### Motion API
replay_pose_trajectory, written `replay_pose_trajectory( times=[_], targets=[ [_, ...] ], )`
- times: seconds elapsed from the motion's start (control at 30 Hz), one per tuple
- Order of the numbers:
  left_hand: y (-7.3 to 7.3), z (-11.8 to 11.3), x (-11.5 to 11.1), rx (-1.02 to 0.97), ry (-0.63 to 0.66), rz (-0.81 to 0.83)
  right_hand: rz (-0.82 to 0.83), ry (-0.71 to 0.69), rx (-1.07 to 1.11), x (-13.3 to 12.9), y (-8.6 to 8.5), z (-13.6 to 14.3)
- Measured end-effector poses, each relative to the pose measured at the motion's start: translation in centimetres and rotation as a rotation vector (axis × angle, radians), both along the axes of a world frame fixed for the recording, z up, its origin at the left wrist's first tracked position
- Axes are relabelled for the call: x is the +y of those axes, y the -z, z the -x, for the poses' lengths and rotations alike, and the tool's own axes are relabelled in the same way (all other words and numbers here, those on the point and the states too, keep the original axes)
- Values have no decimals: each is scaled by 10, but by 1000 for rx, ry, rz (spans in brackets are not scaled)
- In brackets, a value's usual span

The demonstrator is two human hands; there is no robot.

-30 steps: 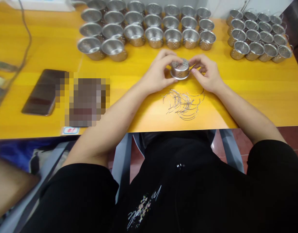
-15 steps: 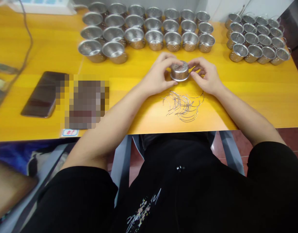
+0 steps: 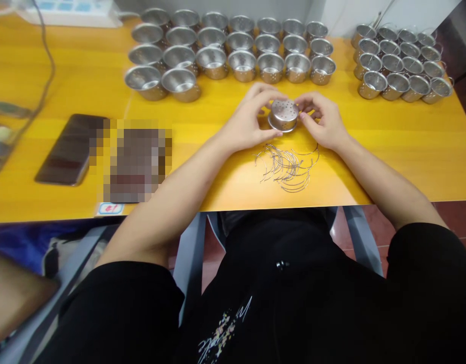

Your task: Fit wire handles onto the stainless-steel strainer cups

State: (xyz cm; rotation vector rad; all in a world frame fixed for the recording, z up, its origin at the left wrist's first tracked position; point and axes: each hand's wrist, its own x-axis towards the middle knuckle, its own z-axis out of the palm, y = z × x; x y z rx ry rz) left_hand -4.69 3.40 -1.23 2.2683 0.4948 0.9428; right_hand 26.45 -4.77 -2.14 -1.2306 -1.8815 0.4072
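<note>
A small perforated metal cup [image 3: 285,114] is upside down over the yellow table, its holed base facing up and its rim below. My left hand [image 3: 251,119] grips it from the left, thumb low by the rim and fingers near the base. At its right side is my right hand [image 3: 321,119], thumb and fingers pinched together against the cup's edge; whatever lies between those fingertips is too small to make out. Just in front of the cup, a loose pile of thin curved wires [image 3: 288,167] lies on the table.
Rows of metal cups [image 3: 242,63] stand along the back. More cups, some with wire handles [image 3: 394,65], stand at the back right. On the left are a dark phone [image 3: 68,149], a pixelated dark object [image 3: 132,164], a cable [image 3: 47,60] and a power strip [image 3: 77,12].
The cup has tilted slightly, so more of its holed base shows. My left fingers have shifted off the base towards its edge. The whole view has moved a little.
</note>
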Motion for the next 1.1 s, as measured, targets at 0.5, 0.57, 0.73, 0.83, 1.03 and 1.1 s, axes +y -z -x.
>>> replay_pose_trajectory(
  times=[0.5,0.57,0.73,0.83,1.03,1.1],
  targets=[
    [-8,1,-9,51,-16,111,101,58,42,-4,-11,5],
    [-8,2,-10,49,-10,108,88,51,42,-3,-9,5],
    [-2,0,-7,26,2,104,102,47,84,-5,-10,5],
    [1,-1,-5,10,-16,138,110,20,97,-7,-14,6],
    [1,-2,-6,1,-38,191,129,-120,1,-6,-14,7],
    [0,-2,-7,2,-32,199,126,-163,-36,-5,-13,7]
  ],
)
